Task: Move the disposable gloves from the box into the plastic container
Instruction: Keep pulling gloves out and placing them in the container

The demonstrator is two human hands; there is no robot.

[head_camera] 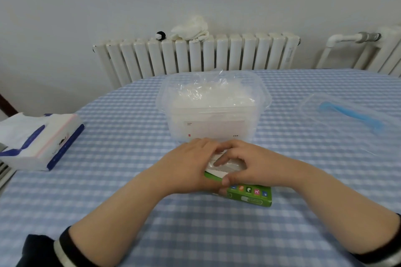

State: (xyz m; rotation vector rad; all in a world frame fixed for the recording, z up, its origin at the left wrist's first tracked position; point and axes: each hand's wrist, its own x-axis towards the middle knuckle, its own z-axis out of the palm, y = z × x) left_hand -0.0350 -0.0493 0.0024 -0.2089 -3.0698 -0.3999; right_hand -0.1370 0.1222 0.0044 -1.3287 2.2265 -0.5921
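While both hands work at green cardboard glove box (249,195) near desk's (130,212) front edge: left grip (186,169) curled round box's left side; right grip (249,165) fingers bent into its opening. Behind, touching, clear plastic container (213,115) heaped with thin clear disposable gloves (208,91). Clear lid with blue seal (347,112) toward right edge.

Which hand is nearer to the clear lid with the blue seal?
Right. The right hand rests on the green box, on the side toward the lid; the left hand is on the box's far side from it.
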